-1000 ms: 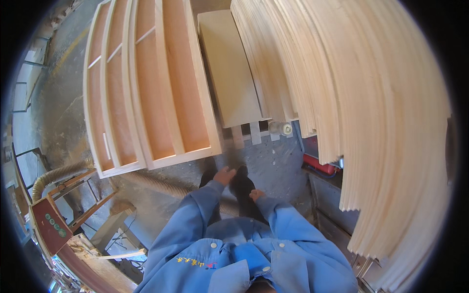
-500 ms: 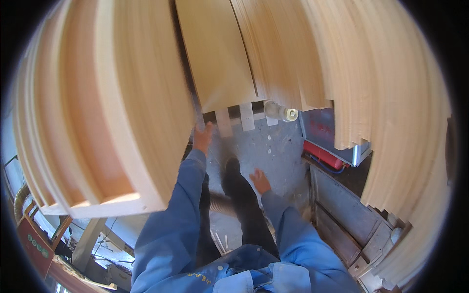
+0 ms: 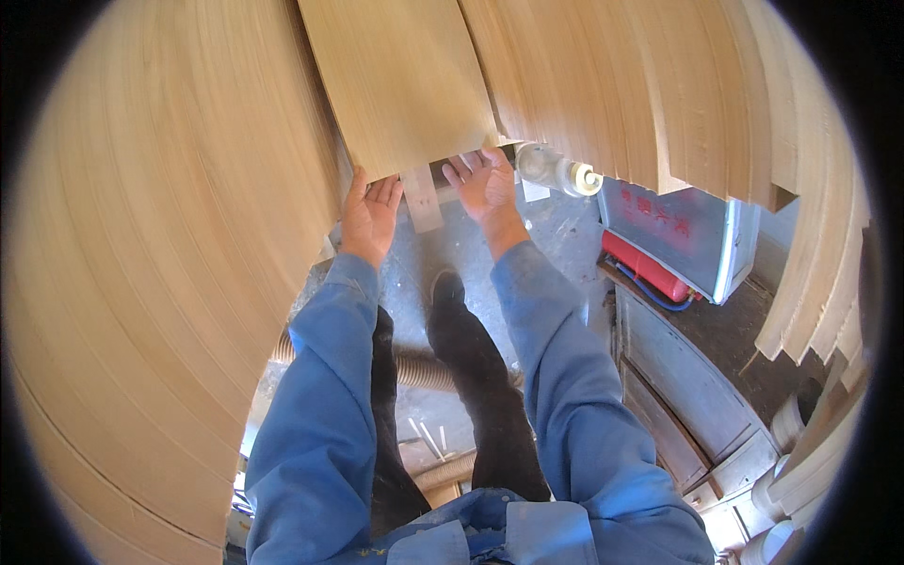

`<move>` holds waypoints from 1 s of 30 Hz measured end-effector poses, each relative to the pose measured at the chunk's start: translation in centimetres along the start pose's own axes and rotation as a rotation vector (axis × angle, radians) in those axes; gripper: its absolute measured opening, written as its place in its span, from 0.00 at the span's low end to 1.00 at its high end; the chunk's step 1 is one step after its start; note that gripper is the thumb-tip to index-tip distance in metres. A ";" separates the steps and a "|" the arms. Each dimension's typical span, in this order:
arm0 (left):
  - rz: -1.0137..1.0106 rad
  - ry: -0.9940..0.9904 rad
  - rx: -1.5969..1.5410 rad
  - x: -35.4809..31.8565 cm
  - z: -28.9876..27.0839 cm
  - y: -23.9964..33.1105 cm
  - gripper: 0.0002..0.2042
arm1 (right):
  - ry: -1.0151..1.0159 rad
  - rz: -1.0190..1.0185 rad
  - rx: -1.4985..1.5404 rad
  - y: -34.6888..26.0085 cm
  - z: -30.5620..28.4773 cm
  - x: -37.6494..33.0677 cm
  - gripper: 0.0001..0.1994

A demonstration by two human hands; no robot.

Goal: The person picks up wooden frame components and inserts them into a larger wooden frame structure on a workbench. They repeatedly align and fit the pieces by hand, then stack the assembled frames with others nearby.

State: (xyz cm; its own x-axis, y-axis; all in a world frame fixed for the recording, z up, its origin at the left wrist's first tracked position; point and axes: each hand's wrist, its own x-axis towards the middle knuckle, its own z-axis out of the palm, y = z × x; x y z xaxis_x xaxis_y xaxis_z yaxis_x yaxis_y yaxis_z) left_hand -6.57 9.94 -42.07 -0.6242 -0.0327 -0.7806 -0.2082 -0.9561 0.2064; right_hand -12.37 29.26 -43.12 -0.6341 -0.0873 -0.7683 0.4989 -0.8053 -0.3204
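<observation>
A pale wooden board (image 3: 400,89) lies in front of me, its near edge at the middle of the view. At its near left corner, my left hand (image 3: 369,224) is closed on the edge, palm up, thumb at the side and fingertips beneath. My right hand (image 3: 487,196) grips the near right corner the same way, thumb against the edge and fingers partly hidden under the wood. Large pale wooden panels (image 3: 160,207) fill the left side. Beyond a narrow gap on the right are stacked boards (image 3: 584,85) with stepped ends.
A clear bottle-like container (image 3: 551,169) is beside the board's right corner. To the right are a grey metal box (image 3: 664,231), a red cylinder (image 3: 645,266) with a blue hose, and a grey cabinet (image 3: 692,377). A ribbed hose (image 3: 424,370) crosses the floor behind my legs.
My right hand has risen from over the floor to the board's right corner. My left hand has shifted onto the left corner. The recessed wooden frame at the left is no longer in sight.
</observation>
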 end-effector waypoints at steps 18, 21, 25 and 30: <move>0.231 0.273 0.095 0.6 0.3 -1.9 0.25 | 0.037 -0.237 -0.658 2.8 1.6 -1.8 0.28; 0.254 0.291 0.188 0.7 0.2 -2.2 0.28 | 0.015 -0.383 -0.813 1.5 1.8 -1.5 0.33; 0.206 0.207 0.112 0.4 -0.5 -2.2 0.33 | -0.019 -0.388 -1.268 -0.7 2.0 0.7 0.34; 0.106 0.136 -0.168 0.2 -0.7 -1.7 0.30 | -0.022 -0.201 -1.075 -1.9 1.5 2.0 0.36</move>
State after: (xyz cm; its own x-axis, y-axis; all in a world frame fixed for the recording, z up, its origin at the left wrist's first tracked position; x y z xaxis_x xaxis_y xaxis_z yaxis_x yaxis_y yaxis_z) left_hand -5.79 11.34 -42.99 -0.5261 -0.1635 -0.8346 -0.0117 -0.9799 0.1994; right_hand -15.45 29.72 -43.20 -0.7671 -0.0306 -0.6408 0.6330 0.1259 -0.7638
